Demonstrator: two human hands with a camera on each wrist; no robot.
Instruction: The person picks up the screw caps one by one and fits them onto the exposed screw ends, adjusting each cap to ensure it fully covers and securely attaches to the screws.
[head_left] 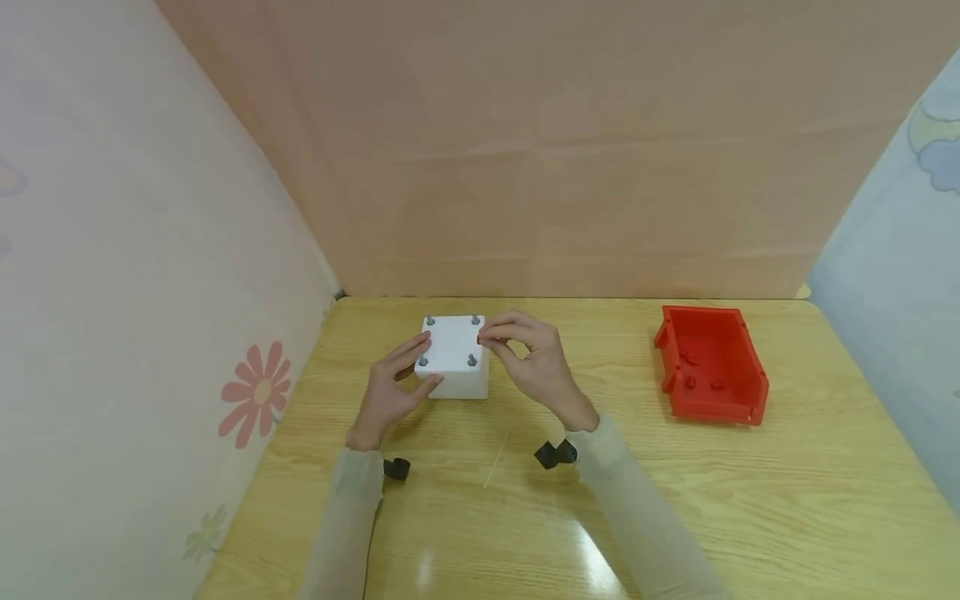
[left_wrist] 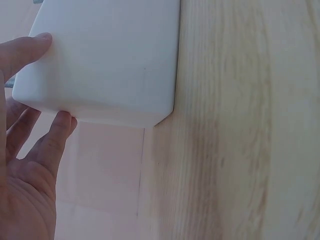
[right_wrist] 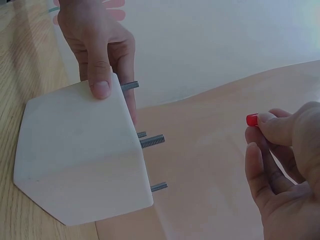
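A white block [head_left: 459, 383] stands on the table with several grey threaded studs [right_wrist: 152, 141] rising from its top, one near each corner. My left hand [head_left: 392, 390] grips its left side, the thumb [left_wrist: 42, 46] on the near face and the fingertips [left_wrist: 62, 117] on the left face. Over the block's right edge, my right hand [head_left: 536, 358] pinches a small red cap [right_wrist: 252, 120] between thumb and fingertips. In the right wrist view the cap is held apart from the studs, with its open-looking end partly hidden by the fingers.
A red plastic bin [head_left: 708, 362] stands at the right of the table, with several small red pieces [head_left: 717, 386] inside. A thin pale stick [head_left: 497, 458] lies in front of the block. Behind the table [head_left: 810, 467] hangs a brownish sheet [head_left: 570, 167].
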